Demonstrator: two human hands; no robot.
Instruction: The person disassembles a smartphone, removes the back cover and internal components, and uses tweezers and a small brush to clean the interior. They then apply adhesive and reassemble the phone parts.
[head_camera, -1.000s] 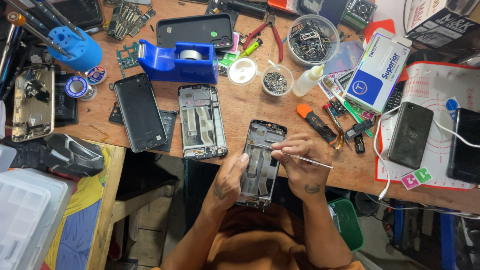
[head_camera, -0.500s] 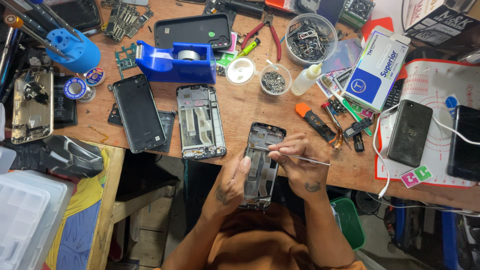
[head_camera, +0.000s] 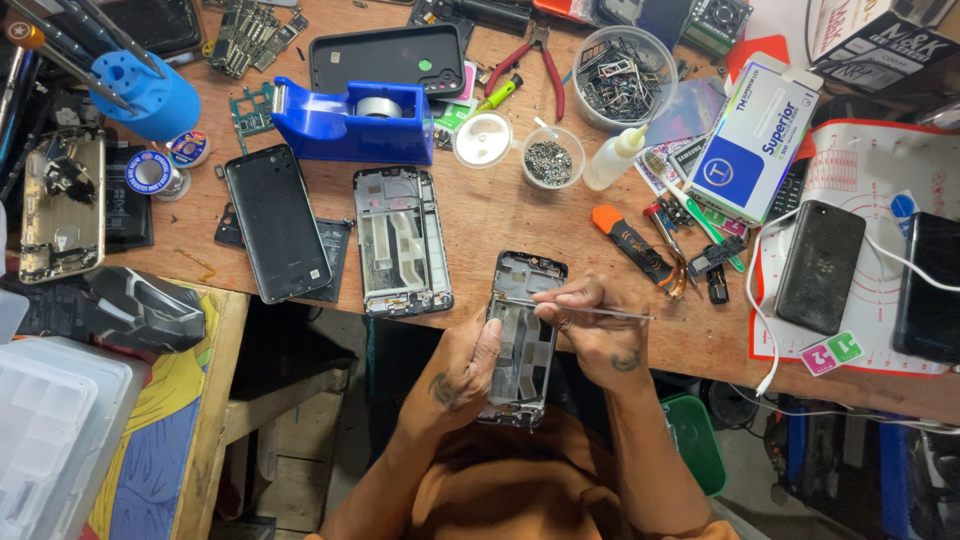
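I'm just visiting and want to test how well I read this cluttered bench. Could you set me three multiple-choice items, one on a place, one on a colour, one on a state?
1. Where does the tape dispenser stand?
A. At the far side of the wooden table, beyond the spare phone frame
B. On the red-edged mat
C. In the clear plastic box

2. What colour is the tape dispenser?
A. Green
B. Blue
C. White

3. What state is the phone frame in the left hand in?
A. Sealed, with its screen lit
B. Wrapped in tape
C. Opened, with its insides bare

Answers:
1 A: it sits on the wood just above the spare frame.
2 B: its body is bright blue.
3 C: the bare inner frame shows, and the right hand holds tweezers with the tips over its upper part.
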